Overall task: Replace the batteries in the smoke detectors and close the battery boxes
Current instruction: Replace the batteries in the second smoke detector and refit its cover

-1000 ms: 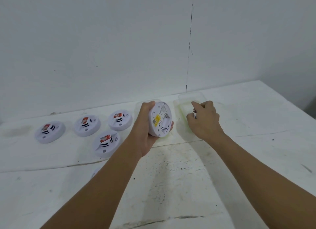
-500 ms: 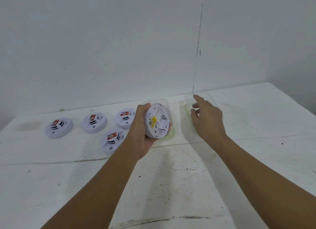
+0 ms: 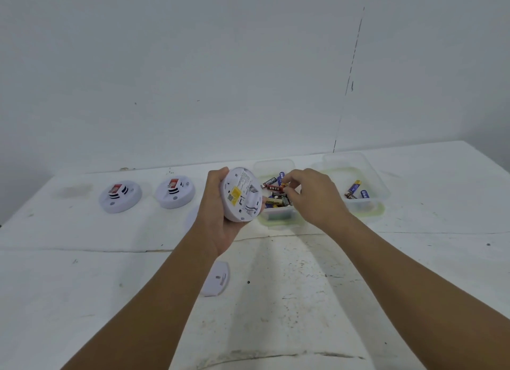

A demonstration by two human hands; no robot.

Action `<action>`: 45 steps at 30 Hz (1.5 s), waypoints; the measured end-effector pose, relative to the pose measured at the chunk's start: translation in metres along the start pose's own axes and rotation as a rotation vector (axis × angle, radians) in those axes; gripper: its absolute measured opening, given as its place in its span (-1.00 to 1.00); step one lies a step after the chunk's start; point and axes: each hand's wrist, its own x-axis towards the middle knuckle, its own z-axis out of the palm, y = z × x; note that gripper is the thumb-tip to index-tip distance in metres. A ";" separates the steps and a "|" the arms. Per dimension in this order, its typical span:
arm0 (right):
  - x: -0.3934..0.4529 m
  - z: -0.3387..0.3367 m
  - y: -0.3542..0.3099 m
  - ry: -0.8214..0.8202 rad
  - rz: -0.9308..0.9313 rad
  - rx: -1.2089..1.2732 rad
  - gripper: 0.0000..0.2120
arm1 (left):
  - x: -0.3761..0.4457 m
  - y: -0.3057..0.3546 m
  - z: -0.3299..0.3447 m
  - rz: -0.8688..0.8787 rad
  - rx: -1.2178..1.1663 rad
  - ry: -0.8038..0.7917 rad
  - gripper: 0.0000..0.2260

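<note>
- Batteries point(image 3: 276, 194) are lying in the near tub point(image 3: 278, 220), just right of the smoke detector point(image 3: 241, 194).
- Left hand point(image 3: 218, 217) is gripping the detector, back upward.
- Right hand point(image 3: 314, 195) is reaching nearer, fingers curling over one battery; grasp unclear.

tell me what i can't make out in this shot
- Right hand, head view: its fingertips curl into the nearer battery box, so whether its grip has a battery is hidden.
- Held smoke detector in the left hand: label print too small to read.
- A detector behind the left wrist: mostly covered.
- White cover on the table: partly hidden by the left forearm.
</note>
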 end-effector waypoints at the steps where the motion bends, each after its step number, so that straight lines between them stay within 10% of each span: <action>1: 0.003 0.001 -0.001 -0.027 0.016 -0.031 -0.80 | 0.002 0.002 -0.002 0.001 -0.006 0.004 -0.69; 32: 0.071 0.049 -0.032 -0.312 -0.073 -0.698 -0.70 | 0.021 0.008 -0.018 -0.078 0.013 0.046 -0.65; 38: 0.069 0.050 -0.028 -0.225 -0.170 -0.680 -0.73 | 0.017 0.011 -0.018 -0.069 -0.002 0.052 -0.67; 45: 0.066 0.034 -0.030 0.297 -0.359 -0.351 -0.84 | 0.014 0.013 -0.027 -0.059 -0.021 0.040 -0.69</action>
